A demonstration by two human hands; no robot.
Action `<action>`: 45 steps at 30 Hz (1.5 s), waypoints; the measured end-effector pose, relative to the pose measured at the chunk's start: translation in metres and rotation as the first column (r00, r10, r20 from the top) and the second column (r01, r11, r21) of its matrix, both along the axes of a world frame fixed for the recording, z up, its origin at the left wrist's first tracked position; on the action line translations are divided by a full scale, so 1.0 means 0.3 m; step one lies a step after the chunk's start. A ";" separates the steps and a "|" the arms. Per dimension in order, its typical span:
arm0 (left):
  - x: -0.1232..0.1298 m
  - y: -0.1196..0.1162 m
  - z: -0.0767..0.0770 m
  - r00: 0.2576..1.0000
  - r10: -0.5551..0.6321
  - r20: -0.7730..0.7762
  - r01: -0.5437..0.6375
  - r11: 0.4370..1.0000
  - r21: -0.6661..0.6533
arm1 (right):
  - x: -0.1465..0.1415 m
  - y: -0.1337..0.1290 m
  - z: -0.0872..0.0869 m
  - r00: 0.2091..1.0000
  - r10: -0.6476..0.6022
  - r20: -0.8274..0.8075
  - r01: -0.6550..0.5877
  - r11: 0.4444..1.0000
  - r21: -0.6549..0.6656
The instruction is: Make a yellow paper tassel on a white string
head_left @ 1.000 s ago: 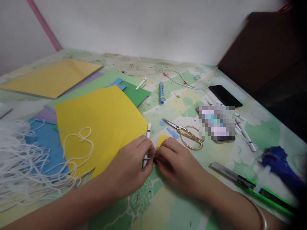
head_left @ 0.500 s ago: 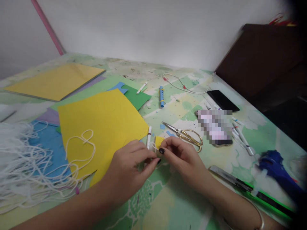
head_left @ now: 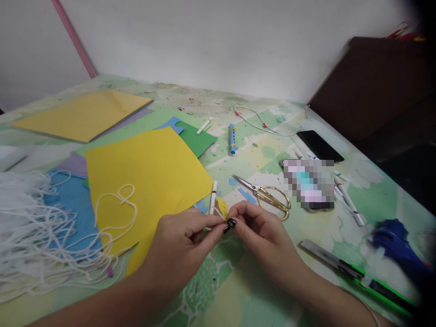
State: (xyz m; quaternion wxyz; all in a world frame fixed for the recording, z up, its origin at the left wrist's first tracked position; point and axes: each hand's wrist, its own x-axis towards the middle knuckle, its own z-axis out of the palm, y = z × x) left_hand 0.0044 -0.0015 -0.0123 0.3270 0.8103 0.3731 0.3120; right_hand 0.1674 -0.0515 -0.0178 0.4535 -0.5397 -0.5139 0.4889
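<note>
My left hand (head_left: 189,240) is closed in a pinch, thumb against forefinger, on a thin white cord (head_left: 220,212). Fingertip to fingertip with it, my right hand (head_left: 264,234) also pinches the cord. A short stretch of cord shows just above the fingertips; the rest is hidden by the fingers. Right behind them a white marker (head_left: 213,193) points away from me, and I cannot tell whether the cord goes round it. A small yellow paper piece (head_left: 222,206) lies beside the marker. Gold-handled scissors (head_left: 269,195) rest beyond my right hand.
A large yellow sheet (head_left: 146,168) and a heap of white cord (head_left: 30,227) lie left. A blue paper tube (head_left: 232,138) is farther back. Rightward are a phone (head_left: 308,184), a black phone (head_left: 320,145), a green cutter knife (head_left: 350,270) and a blue glue gun (head_left: 391,236).
My two hands have come together, the fingertips now meeting over the cord. The small loop between them has drawn down, and the yellow piece looks tilted. The whole view has shifted slightly.
</note>
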 end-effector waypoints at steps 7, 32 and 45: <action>0.001 -0.003 -0.010 0.999 -0.036 -0.023 0.037 0.997 0.073 | 0.002 0.000 0.000 0.999 0.003 0.037 -0.003 1.000 0.001; 0.007 0.005 -0.006 0.995 0.058 0.082 -0.032 0.959 -0.283 | 0.009 -0.008 0.024 0.998 -0.029 0.051 0.025 0.996 0.080; 0.014 0.013 -0.002 0.997 0.062 0.043 -0.044 0.942 -0.333 | 0.011 -0.012 0.020 0.994 0.000 0.111 -0.012 0.994 0.109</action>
